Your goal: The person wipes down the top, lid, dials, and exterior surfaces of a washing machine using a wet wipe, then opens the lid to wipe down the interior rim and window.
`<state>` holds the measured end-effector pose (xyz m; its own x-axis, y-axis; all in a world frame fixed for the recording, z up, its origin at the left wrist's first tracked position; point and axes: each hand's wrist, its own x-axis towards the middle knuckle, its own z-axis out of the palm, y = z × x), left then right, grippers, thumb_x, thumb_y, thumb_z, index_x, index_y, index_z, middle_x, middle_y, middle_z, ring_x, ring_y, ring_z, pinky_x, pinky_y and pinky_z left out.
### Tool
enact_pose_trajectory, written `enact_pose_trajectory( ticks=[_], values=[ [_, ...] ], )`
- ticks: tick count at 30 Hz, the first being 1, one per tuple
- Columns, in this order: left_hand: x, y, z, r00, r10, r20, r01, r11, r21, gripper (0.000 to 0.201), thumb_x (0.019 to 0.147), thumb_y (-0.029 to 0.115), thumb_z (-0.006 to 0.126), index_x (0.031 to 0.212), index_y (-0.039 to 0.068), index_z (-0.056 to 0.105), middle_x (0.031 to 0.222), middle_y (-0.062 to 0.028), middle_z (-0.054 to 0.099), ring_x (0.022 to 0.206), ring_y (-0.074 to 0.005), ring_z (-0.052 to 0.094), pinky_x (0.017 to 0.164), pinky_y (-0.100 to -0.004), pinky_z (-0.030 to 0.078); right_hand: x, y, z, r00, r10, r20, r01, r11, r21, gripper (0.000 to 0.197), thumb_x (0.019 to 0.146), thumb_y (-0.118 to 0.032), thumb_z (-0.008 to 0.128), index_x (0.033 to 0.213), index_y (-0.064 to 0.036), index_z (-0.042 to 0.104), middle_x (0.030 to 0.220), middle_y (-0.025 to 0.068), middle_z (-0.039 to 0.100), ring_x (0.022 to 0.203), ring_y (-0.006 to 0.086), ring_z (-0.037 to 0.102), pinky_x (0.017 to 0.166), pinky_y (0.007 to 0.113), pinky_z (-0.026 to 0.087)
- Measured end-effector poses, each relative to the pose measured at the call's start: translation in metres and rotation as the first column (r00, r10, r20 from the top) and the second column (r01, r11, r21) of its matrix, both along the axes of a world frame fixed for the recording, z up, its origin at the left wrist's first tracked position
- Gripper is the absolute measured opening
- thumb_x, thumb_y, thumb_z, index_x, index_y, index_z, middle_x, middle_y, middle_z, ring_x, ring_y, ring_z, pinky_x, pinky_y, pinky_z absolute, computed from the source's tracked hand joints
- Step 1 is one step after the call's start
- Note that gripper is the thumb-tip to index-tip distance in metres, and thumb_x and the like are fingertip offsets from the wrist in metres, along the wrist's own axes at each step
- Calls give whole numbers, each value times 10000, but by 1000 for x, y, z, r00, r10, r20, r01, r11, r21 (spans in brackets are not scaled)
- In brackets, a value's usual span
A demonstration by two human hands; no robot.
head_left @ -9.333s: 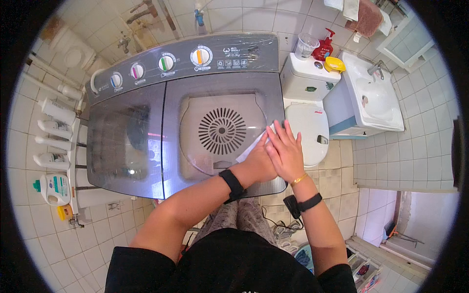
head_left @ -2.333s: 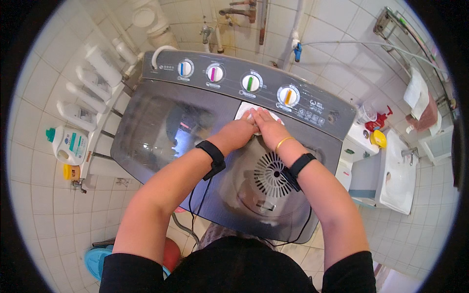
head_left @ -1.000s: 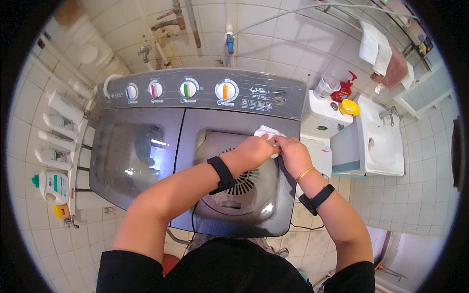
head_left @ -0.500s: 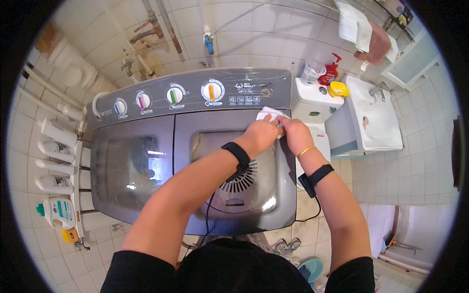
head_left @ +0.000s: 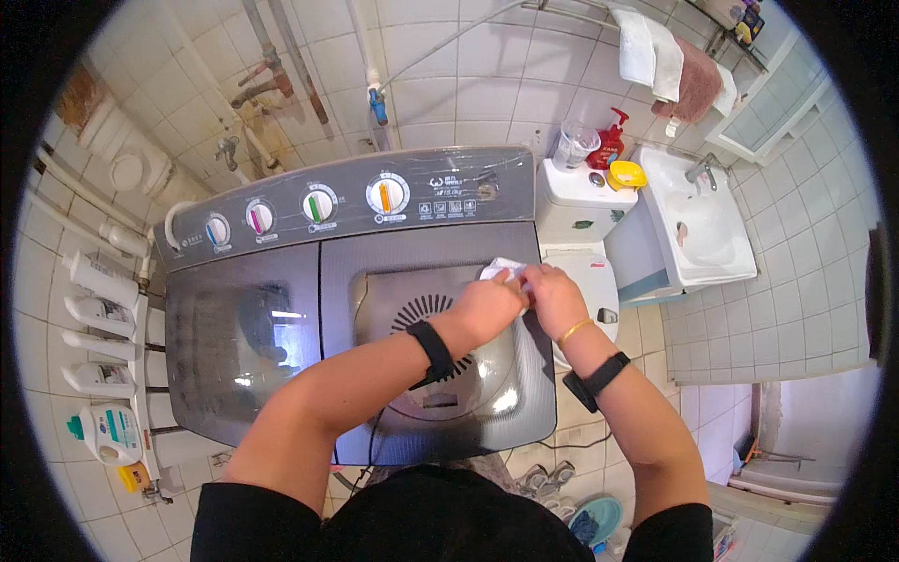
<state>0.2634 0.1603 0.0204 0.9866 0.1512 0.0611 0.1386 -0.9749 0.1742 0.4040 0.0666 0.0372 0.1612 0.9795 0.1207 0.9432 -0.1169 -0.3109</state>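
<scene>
A white cloth (head_left: 499,269) lies bunched on the right edge of the grey twin-tub washing machine's lid (head_left: 421,245). My left hand (head_left: 493,307) presses on the cloth with fingers curled round it. Tight against it, my right hand (head_left: 556,300) grips the cloth's right side, fingers pinched together. Both hands cover most of the cloth, so only its upper part shows. Black straps sit on both wrists. Behind the lid rises the control panel (head_left: 348,199) with several coloured dials.
Right of the machine stand a white toilet (head_left: 585,281), its tank with a red pump bottle (head_left: 609,145) and yellow bowl (head_left: 626,174), and a sink (head_left: 698,229). Detergent bottles (head_left: 110,433) line a rack at left. A teal basin (head_left: 599,513) sits on the floor.
Both hands and the cloth have moved toward me along the lid's right edge, away from the control panel. The view has shifted slightly.
</scene>
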Motion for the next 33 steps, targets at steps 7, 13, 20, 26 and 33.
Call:
enact_pose_trajectory(
  ticks=[7, 13, 20, 26, 33],
  values=[
    [34, 42, -1, 960, 176, 216, -193, 979, 63, 256, 822, 88, 572, 1052, 81, 683, 1135, -135, 666, 1086, -335, 659, 763, -393, 591, 28, 56, -7, 997, -74, -12, 75, 980, 183, 155, 846, -69, 539, 977, -56, 619, 975, 146, 643, 947, 342, 617, 815, 428, 518],
    [31, 76, 60, 964, 224, 141, -242, 962, 128, 298, 837, 91, 568, 1117, 87, 668, 1274, -109, 618, 1181, -313, 609, 817, -399, 583, 35, 87, 40, 999, 9, 52, -23, 958, 285, 213, 849, -59, 535, 1039, -46, 630, 1070, 148, 641, 1022, 344, 611, 862, 410, 516],
    [38, 110, 16, 934, 222, 279, -290, 929, 232, 484, 854, 75, 574, 1327, 174, 596, 1543, -137, 386, 1372, -411, 424, 1044, -430, 481, 54, 111, -6, 982, -40, 184, -29, 933, 359, 344, 888, -71, 528, 1209, -38, 645, 1343, 185, 589, 1234, 317, 578, 985, 382, 506],
    [15, 88, 1, 965, 149, 216, -188, 967, 173, 458, 852, 97, 562, 1308, 84, 596, 1477, -206, 453, 1302, -445, 492, 930, -453, 551, 34, 84, -21, 973, 6, 230, -58, 974, 219, 306, 882, -117, 549, 1151, -37, 671, 1208, 181, 669, 1133, 300, 642, 895, 378, 549],
    [16, 83, 48, 972, 147, 186, -180, 968, 176, 461, 846, 95, 567, 1306, 79, 593, 1429, -178, 516, 1255, -388, 557, 850, -400, 587, 49, 84, 10, 991, 82, 110, -111, 951, 289, 301, 830, -77, 564, 1105, -54, 684, 1134, 136, 699, 1004, 307, 655, 875, 392, 534]
  ],
)
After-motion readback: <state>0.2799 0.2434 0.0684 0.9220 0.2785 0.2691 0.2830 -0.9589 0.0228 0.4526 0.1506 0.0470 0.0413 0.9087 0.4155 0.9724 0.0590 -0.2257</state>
